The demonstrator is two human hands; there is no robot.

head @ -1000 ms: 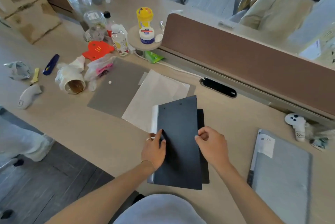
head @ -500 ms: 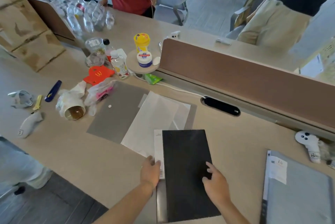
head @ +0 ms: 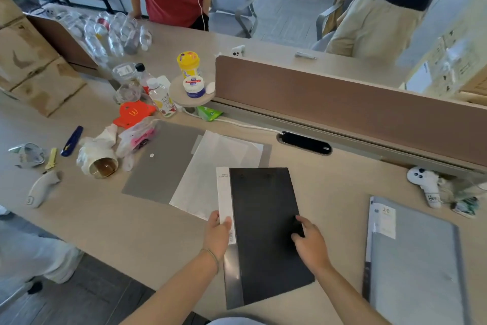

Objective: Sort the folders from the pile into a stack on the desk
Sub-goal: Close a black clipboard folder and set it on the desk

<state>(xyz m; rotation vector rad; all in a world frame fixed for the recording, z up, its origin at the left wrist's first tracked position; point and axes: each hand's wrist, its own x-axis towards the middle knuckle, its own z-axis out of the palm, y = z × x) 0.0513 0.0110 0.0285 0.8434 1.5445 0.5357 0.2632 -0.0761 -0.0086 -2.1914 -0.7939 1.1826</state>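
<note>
A black folder (head: 266,219) lies flat near the desk's front edge, on top of another dark folder whose white-labelled spine (head: 223,193) shows along its left side. My left hand (head: 218,232) rests on that left edge, thumb on the white label. My right hand (head: 309,241) presses its fingertips on the black cover's right part. A grey folder (head: 416,264) with a white label lies at the right. A translucent white folder (head: 210,166) overlaps a flat grey folder (head: 163,164) behind the black one.
Clutter fills the left of the desk (head: 131,224): a tipped cup (head: 101,165), bottles (head: 162,99), a red card (head: 133,112), a white controller (head: 42,187). A brown divider (head: 342,103) runs along the back. Another controller (head: 427,183) lies right. Two people stand beyond the divider.
The black folder has gone from tilted to squared up flat on the lower folder. My left hand moved off the cover to the left edge. The view has lifted.
</note>
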